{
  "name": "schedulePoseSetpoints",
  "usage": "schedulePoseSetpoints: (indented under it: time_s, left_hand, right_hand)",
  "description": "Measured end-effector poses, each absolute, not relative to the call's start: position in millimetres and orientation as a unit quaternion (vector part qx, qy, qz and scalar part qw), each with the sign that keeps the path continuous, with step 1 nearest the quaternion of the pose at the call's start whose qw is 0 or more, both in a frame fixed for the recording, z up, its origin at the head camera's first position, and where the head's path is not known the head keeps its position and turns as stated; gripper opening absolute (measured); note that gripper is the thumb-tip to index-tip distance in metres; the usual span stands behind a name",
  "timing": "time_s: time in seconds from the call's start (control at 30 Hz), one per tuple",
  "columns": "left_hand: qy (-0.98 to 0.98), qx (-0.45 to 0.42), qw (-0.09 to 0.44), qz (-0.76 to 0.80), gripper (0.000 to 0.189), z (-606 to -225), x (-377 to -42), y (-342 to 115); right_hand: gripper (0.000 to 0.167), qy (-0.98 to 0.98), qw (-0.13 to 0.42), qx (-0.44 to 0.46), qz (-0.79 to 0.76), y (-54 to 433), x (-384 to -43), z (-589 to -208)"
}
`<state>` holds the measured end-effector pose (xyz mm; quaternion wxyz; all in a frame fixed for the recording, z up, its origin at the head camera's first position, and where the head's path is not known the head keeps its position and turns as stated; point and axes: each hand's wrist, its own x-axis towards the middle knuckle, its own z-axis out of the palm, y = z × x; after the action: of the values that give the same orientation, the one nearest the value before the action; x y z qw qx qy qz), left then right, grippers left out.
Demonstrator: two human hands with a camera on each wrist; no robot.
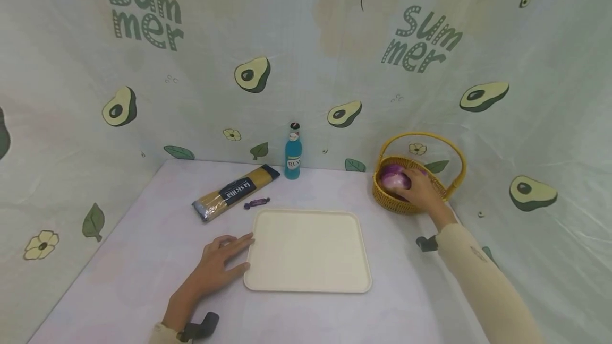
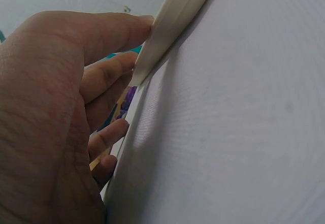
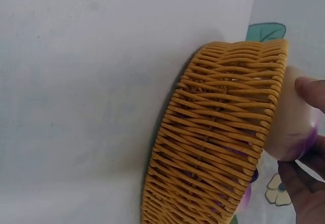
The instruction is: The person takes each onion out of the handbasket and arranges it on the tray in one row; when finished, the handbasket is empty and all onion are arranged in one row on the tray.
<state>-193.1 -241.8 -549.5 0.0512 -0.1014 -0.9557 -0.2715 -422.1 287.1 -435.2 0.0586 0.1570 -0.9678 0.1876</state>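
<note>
The right hand (image 1: 422, 191) grasps a vegetable (image 3: 290, 115) partly inside the basket (image 1: 393, 203), the left hand (image 1: 215, 265), unclenched, touches the tray (image 1: 308, 251)

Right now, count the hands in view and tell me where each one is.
2. The left hand touches the left edge of the cream tray; the right hand grips a purple-and-white item at the wicker basket.

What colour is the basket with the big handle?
Golden yellow-brown. The woven basket shows best in the right wrist view.
</note>
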Motion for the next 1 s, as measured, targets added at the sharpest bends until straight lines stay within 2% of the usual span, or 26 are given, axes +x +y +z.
schedulePoseSetpoints:
  time_s: [0.3,0.67,1.0]
  left_hand:
    - [-0.96,-0.1,0.053,-0.256,0.061,-548,-191,-241]
    - [-0.959,-0.109,0.053,-0.257,0.061,-549,-193,-243]
    - [-0.957,-0.108,0.053,-0.264,0.06,-548,-191,-243]
  right_hand:
    - [0.076,-0.965,0.081,0.164,0.187,286,-415,-432]
    - [0.075,-0.965,0.075,0.157,0.197,286,-402,-424]
    - [0.073,-0.961,0.096,0.169,0.197,281,-393,-422]
